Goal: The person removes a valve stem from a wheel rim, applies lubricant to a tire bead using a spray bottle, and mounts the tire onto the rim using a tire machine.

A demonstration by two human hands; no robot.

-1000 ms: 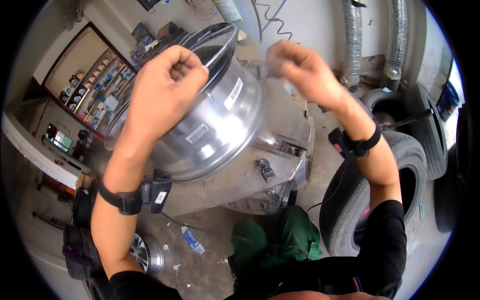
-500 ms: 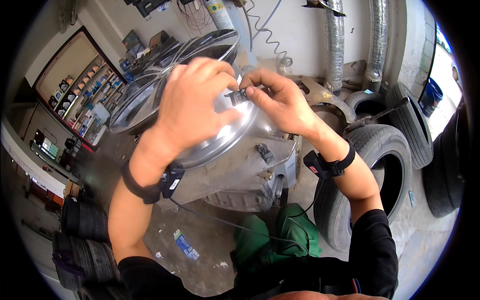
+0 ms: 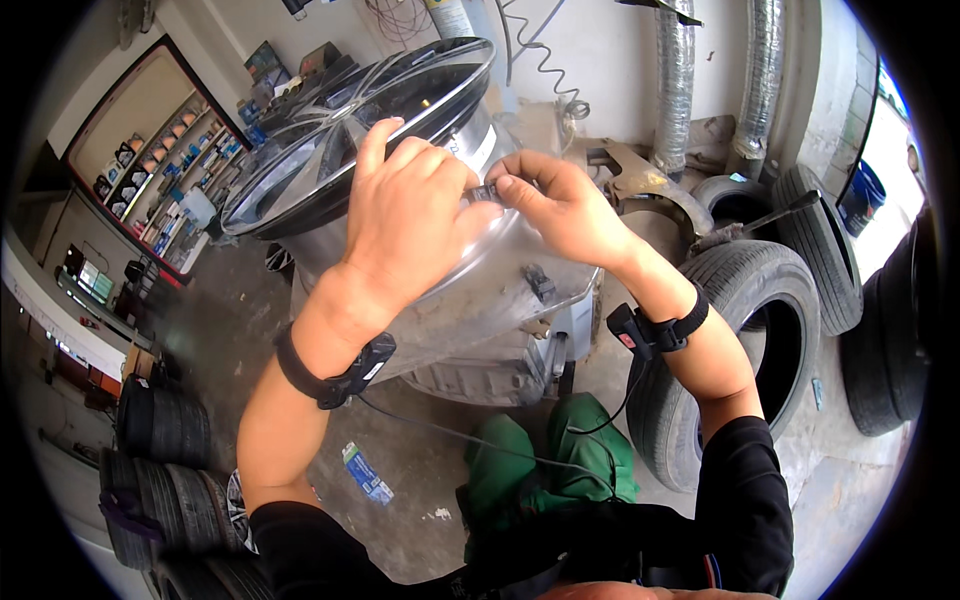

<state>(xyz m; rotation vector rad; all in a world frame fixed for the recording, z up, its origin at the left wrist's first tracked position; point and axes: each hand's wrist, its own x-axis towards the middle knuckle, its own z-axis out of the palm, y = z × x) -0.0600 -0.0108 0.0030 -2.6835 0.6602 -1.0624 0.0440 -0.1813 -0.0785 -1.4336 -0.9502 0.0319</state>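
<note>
An alloy wheel [image 3: 312, 122] with dark and silver spokes lies tilted on a dusty metal machine [image 3: 450, 320]. My right hand [image 3: 560, 215] is closed in a pinch on a small black part [image 3: 482, 194], held close against the side of the wheel. My left hand [image 3: 408, 215], one finger raised near the rim, has its thumb and curled fingertips at that same part, which the fingers partly hide. Another small black part [image 3: 540, 283] rests on the machine's plate, just below my hands.
Loose tyres [image 3: 730, 370] lie and lean at the right, stacked tyres [image 3: 160, 440] at the lower left. Foil ducts [image 3: 673, 90] and a coiled hose [image 3: 560, 80] run along the wall. A shop shelf [image 3: 165, 155] shows at upper left; a blue wrapper [image 3: 365, 472] lies on the floor.
My right hand has moved down and left and taken hold of the small black part. My left hand has left the rim's top edge and moved over beside it.
</note>
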